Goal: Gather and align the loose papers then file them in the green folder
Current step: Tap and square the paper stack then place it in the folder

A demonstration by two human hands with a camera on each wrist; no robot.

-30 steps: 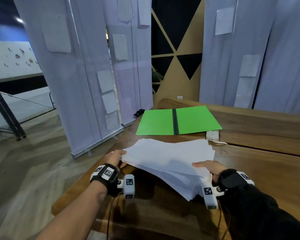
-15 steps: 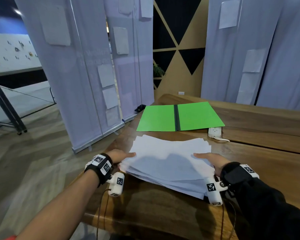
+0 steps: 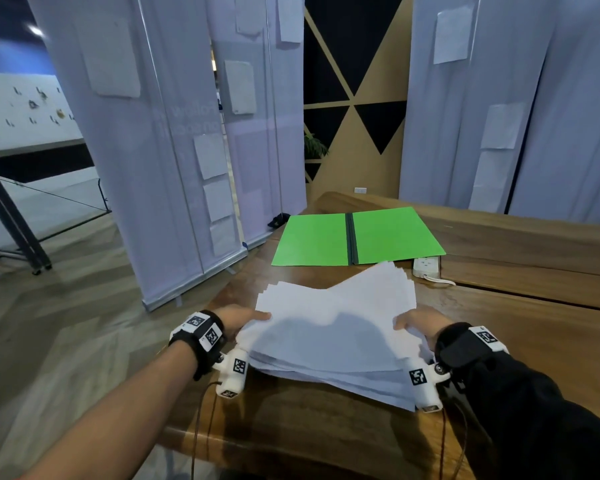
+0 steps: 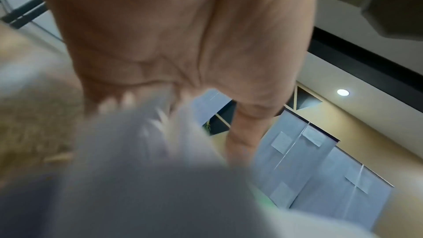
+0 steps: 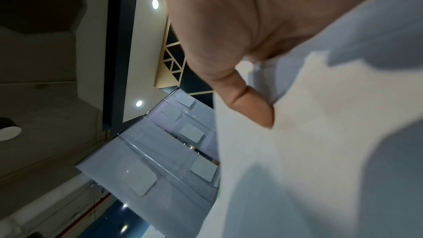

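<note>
Change: since the earlier frame the far right corner of the papers (image 3: 336,327) is raised, so the stack is bowed upward.
Place: the papers are held just above the table (image 3: 520,327), near the open folder (image 3: 359,237).
Handling: the stack is judged light, floppy and prone to sliding apart; it is best gripped at both side edges.
Left hand (image 3: 238,322): closed on the left edge, thumb on top.
Right hand (image 3: 421,323): closed on the right edge, thumb pressed on the top sheet.
</note>
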